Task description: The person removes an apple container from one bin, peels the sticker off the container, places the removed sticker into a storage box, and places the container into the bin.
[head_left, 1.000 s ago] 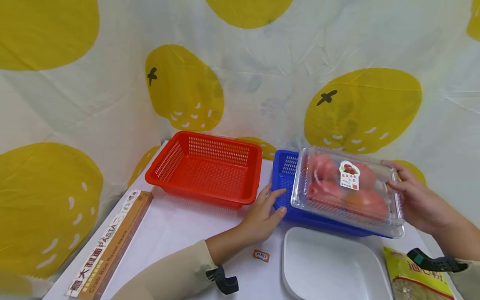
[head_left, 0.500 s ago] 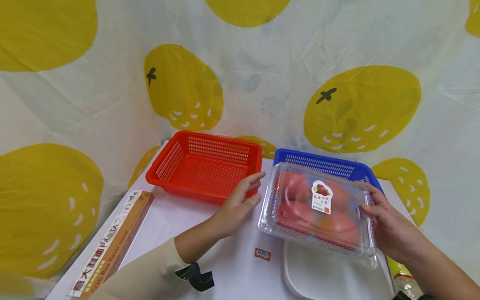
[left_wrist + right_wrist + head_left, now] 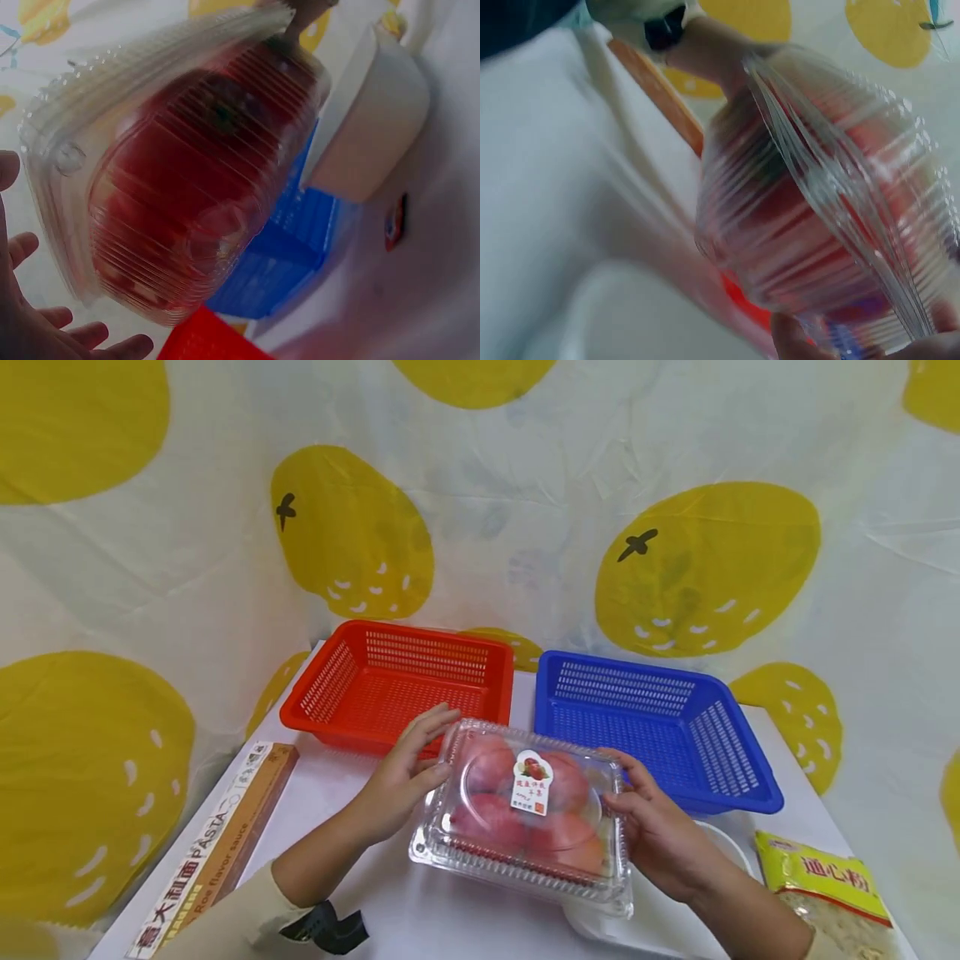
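Note:
A clear plastic clamshell box with several round red fruits inside hangs above the front of the table, its lid bearing a white label. My right hand grips its right edge, thumb on the lid side and the other fingers partly hidden behind it. My left hand is at the opposite edge. In the left wrist view, the left hand's fingers are spread and stand a little apart from the clamshell box. The right wrist view shows the ribbed side of the box close up.
Behind stand a red basket and a blue basket. A white tub is partly covered by the box and right arm. A pasta box lies at the left, a yellow macaroni bag at the right. A small red packet lies on the table.
My right hand has carried the clamshell box from above the blue basket leftward and towards me, uncovering that basket. My left hand has drawn back leftward and now meets the box's left side.

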Action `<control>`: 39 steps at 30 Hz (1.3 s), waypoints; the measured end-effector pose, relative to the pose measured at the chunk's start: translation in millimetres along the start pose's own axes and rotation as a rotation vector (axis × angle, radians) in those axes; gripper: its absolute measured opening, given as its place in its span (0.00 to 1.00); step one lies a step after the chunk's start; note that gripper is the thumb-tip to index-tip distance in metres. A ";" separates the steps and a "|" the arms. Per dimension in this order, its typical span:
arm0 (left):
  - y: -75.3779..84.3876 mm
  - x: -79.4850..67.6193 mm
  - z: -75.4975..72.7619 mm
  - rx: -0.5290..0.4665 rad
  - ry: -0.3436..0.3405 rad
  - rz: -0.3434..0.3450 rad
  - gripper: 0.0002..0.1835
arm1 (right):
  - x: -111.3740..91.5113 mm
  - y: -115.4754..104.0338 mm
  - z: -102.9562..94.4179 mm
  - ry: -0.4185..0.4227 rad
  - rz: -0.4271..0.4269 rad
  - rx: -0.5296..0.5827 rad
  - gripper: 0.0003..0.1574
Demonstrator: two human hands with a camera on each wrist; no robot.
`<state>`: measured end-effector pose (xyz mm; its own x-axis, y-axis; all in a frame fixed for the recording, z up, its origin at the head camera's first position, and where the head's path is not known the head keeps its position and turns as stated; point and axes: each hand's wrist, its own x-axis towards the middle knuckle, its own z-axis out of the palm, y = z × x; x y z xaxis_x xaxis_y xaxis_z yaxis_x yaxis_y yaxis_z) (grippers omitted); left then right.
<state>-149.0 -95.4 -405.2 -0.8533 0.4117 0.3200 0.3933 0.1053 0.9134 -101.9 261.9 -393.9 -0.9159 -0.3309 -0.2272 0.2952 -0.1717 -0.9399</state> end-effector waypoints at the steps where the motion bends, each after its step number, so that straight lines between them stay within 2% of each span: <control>1: -1.4 -4.6 -5.1 0.016 0.011 -0.007 0.34 | 3.0 3.2 7.1 -0.003 0.003 0.017 0.32; 7: -10.9 -34.3 -30.9 0.068 0.074 -0.041 0.32 | 17.4 19.7 42.2 -0.058 -0.007 0.069 0.33; 14: -24.2 -74.5 -49.6 -0.028 0.132 -0.090 0.31 | 32.5 41.2 79.1 -0.039 0.033 0.087 0.37; 21: -38.1 -110.2 -69.2 -0.005 0.192 -0.148 0.31 | 49.4 65.3 110.7 -0.060 0.040 0.103 0.42; 27: -51.6 -122.4 -88.3 -0.040 0.205 -0.167 0.30 | 57.8 86.2 135.3 -0.080 0.044 0.133 0.43; 31: -61.5 -122.1 -91.9 -0.057 0.193 -0.203 0.28 | 60.1 93.8 143.7 -0.055 0.047 0.144 0.44; 35: -65.4 -122.4 -95.5 -0.013 0.182 -0.225 0.27 | 61.0 98.5 150.4 -0.038 0.067 0.152 0.44; 39: -64.7 -121.2 -98.5 -0.029 0.169 -0.240 0.27 | 60.3 95.8 152.1 -0.014 0.071 0.089 0.45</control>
<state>-104.8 -241.2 -478.3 -0.9667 0.2209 0.1290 0.1652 0.1540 0.9742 -87.4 84.4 -458.8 -0.8882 -0.3577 -0.2882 0.3825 -0.2286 -0.8952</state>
